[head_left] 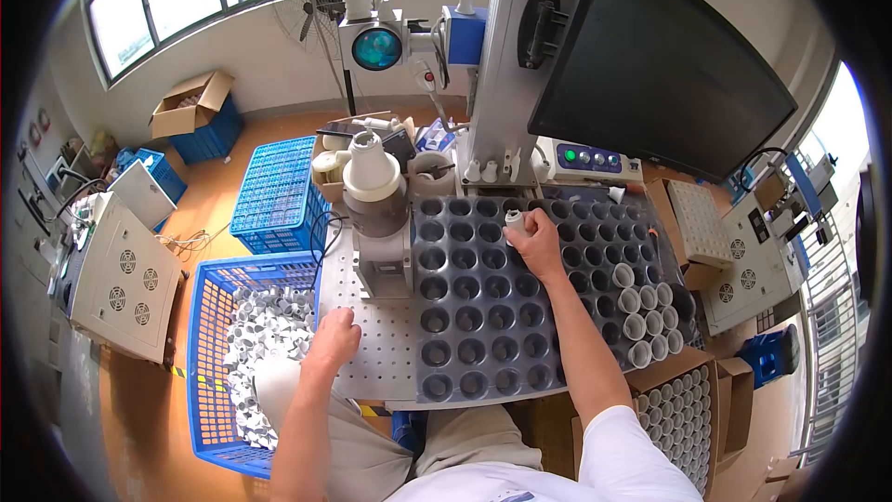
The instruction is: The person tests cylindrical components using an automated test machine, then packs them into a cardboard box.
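Note:
My right hand (pixel 536 244) is closed on a small white cup-shaped part (pixel 514 220) above the black tray (pixel 453 305) of round pockets. My left hand (pixel 336 335) is closed over the left edge of the perforated metal plate (pixel 386 353); whether it holds anything is hidden. Just left of it, a blue basket (pixel 203 353) holds many small white parts (pixel 269 316). Several white cups (pixel 654 323) stand in pockets at the tray's right side. A grey machine fixture with a white cone (pixel 370 167) on top rises between the basket and the tray.
A large black monitor (pixel 664 65) hangs over the back right. Behind the fixture is a laser head with a round lens (pixel 377 48). A control box (pixel 590 160) with lit buttons stands behind the tray. A cardboard box (pixel 725 409) of white cups is at the lower right.

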`<action>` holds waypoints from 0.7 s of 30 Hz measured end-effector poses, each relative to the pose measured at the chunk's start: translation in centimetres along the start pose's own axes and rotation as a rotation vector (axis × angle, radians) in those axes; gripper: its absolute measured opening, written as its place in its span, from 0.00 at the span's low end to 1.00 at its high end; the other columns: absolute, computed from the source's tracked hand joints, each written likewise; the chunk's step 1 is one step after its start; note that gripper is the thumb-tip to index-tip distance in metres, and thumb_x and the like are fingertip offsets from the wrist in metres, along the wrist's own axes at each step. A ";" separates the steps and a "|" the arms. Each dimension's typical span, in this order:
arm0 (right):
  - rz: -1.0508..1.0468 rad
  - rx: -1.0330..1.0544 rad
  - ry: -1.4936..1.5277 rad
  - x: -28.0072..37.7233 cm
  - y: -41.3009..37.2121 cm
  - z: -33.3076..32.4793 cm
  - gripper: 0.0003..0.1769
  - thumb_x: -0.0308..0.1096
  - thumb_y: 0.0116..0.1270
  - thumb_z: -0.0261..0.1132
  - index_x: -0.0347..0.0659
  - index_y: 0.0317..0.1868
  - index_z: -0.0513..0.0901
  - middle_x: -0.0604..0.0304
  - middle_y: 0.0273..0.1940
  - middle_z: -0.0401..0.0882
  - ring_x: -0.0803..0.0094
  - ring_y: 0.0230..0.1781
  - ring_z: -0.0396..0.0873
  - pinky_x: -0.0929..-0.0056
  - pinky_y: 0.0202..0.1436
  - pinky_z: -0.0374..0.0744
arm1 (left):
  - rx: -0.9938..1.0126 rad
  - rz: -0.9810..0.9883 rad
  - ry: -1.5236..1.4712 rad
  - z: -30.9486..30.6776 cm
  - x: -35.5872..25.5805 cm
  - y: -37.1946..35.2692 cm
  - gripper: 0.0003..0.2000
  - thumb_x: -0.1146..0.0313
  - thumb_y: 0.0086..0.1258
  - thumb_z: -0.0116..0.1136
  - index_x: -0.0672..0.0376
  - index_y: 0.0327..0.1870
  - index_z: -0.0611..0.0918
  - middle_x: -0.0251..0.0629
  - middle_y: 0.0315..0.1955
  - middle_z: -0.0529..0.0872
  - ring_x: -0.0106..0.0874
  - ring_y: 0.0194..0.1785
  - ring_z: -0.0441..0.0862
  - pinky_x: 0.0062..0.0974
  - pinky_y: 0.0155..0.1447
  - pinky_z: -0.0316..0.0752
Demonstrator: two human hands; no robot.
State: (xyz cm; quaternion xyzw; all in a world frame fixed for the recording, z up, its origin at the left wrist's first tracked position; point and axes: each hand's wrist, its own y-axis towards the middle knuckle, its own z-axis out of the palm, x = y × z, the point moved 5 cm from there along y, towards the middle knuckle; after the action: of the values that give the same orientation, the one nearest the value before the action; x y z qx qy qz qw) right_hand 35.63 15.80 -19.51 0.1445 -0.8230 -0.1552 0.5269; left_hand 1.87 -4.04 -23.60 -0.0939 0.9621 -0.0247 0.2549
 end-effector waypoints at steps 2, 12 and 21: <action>0.008 0.006 0.002 -0.5 0.0 0.1 0.23 0.32 0.50 0.74 0.41 0.26 0.61 0.59 0.30 0.75 0.71 0.30 0.68 0.72 0.39 0.72 | 0.005 -0.010 -0.010 0.2 0.0 0.1 0.09 0.70 0.60 0.51 0.69 0.33 0.76 0.58 0.37 0.80 0.56 0.47 0.76 0.47 0.53 0.71; 0.008 0.006 0.023 0.0 -0.1 0.0 0.22 0.34 0.53 0.72 0.39 0.26 0.64 0.59 0.31 0.76 0.71 0.31 0.70 0.72 0.40 0.72 | 0.028 -0.014 -0.023 0.2 -0.2 -0.2 0.10 0.69 0.60 0.51 0.70 0.34 0.77 0.59 0.38 0.80 0.55 0.48 0.76 0.46 0.54 0.71; 0.023 0.009 0.006 0.0 0.0 -0.1 0.21 0.34 0.53 0.72 0.39 0.25 0.64 0.59 0.30 0.76 0.72 0.30 0.69 0.72 0.39 0.72 | 0.052 0.001 -0.006 0.5 0.0 -0.1 0.10 0.69 0.61 0.52 0.70 0.34 0.77 0.59 0.38 0.80 0.54 0.48 0.77 0.47 0.54 0.71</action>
State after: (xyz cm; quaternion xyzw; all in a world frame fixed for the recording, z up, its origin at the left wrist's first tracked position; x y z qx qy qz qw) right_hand 35.70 15.80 -19.54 0.1379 -0.8238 -0.1448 0.5304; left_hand 2.20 -4.15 -24.03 -0.0868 0.9605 -0.0491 0.2600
